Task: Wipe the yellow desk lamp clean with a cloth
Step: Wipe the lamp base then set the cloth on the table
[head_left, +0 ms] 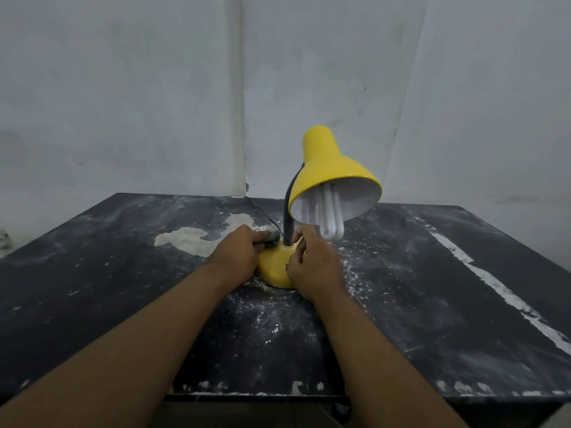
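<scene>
Standing on the dark, dusty bench (432,304) is the yellow lamp (327,168), close to the middle and near the back wall. Its round base (275,270) sits flat. A grey bendy neck (289,217) goes up from the base, and the shade (333,177) leans toward the person with a white bulb (330,223) sticking out.

Both hands are down at the base. The left hand (238,254) is curled shut on something small and dark at the back left of the base. It may be the cloth (268,237), but it is too small and dark to be sure. The right hand (315,264) rests on the right side of the base, with its fingers (304,239) up by the bottom of the neck. I cannot tell if it is gripping the base or only touching it.

I think the base is being wiped now, and the neck and shade are yet to be done.

Some things could go wrong. The shade is big and hangs off to one side, so a hard push on the base or neck could tip the lamp. The bulb hangs just above the right hand, so lifting that hand fast could knock it. A thin black cord (259,208) runs back from the base, and a hand could catch it and tug the lamp. The bench is covered in white dust, so a cloth that drags on it could smear dust back onto the lamp.
</scene>
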Motion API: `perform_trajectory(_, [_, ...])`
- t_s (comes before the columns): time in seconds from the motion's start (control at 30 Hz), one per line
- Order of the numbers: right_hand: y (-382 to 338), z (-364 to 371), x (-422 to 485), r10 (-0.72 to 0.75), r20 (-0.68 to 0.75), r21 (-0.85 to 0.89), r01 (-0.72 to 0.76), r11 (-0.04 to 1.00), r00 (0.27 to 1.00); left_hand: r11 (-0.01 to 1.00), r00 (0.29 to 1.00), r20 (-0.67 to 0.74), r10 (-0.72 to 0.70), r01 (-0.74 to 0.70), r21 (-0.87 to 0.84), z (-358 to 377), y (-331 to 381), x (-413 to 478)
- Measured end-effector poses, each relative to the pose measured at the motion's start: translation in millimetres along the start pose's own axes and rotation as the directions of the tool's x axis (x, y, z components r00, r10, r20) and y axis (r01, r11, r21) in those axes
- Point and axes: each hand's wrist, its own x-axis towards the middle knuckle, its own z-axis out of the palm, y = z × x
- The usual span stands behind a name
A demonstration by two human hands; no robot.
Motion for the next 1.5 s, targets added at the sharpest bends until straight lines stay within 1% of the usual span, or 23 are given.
perform_trajectory(0.13, [-2, -3, -1, -0.011, -0.009, 0.023, 0.011, 1.000, 1.000, 1.000, 0.997, -0.071, -0.023, 0.023, 0.006, -7, 3, -36])
perform_trajectory(0.23, [-3, -7, -2, -0.021, 0.000, 0.040, 0.021, 0.999, 1.000, 0.997, 0.991, -0.133, 0.008, 0.002, 0.081, -6, 12, -68])
perform_trajectory(0.33, [-5, -7, -3, -0.040, -0.002, 0.041, 0.040, 0.998, 0.999, 0.989, 0.991, -0.126, 0.038, -0.020, 0.144, -2, 16, -85])
perform_trajectory(0.5, [-3, -5, -3, -0.059, -0.002, 0.040, 0.059, 0.997, 0.998, 0.994, 0.998, -0.069, 0.000, 0.008, 0.109, -7, 19, -61])
perform_trajectory(0.6, [0, -2, -2, -0.052, -0.009, 0.048, 0.053, 0.997, 0.999, 0.987, 0.997, -0.051, -0.052, 0.060, 0.150, -9, 23, -31])
perform_trajectory(0.77, [1, -2, -1, -0.033, -0.014, 0.033, 0.033, 0.999, 0.999, 0.967, 0.996, -0.035, -0.082, 0.088, 0.240, -2, 35, 1])
perform_trajectory(0.87, [-1, -4, -1, -0.021, -0.002, 0.021, 0.021, 1.000, 1.000, 0.933, 0.994, -0.077, -0.078, 0.100, 0.347, 7, 43, -1])
perform_trajectory(0.97, [-2, -5, -2, -0.027, 0.011, 0.038, 0.027, 0.999, 1.000, 0.904, 0.990, -0.143, -0.006, 0.067, 0.422, 19, 49, -28])
perform_trajectory(1.03, [-3, -6, -2, -0.031, 0.016, 0.053, 0.030, 0.998, 0.999, 0.922, 0.987, -0.154, 0.041, 0.022, 0.386, 21, 47, -45])
perform_trajectory(1.13, [-3, -5, -2, -0.024, 0.033, 0.068, 0.021, 0.997, 0.999, 0.944, 0.988, -0.137, 0.073, -0.025, 0.328, 17, 43, -57])
perform_trajectory(1.23, [-2, -3, -1, 0.006, 0.029, 0.087, -0.008, 0.996, 1.000, 0.936, 0.991, -0.102, 0.084, -0.044, 0.350, 17, 51, -63])
perform_trajectory(1.37, [-3, -3, -1, 0.079, -0.027, 0.133, -0.075, 0.988, 0.997, 0.915, 0.991, -0.076, 0.108, -0.070, 0.397, 19, 61, -59])
perform_trajectory(1.43, [-2, -4, -1, 0.103, -0.041, 0.139, -0.096, 0.986, 0.994, 0.925, 0.989, -0.087, 0.118, -0.078, 0.371, 20, 62, -57])
perform_trajectory(1.5, [-2, -5, -2, 0.096, -0.039, 0.124, -0.091, 0.988, 0.995, 0.940, 0.977, -0.143, 0.160, -0.107, 0.324, 26, 56, -59])
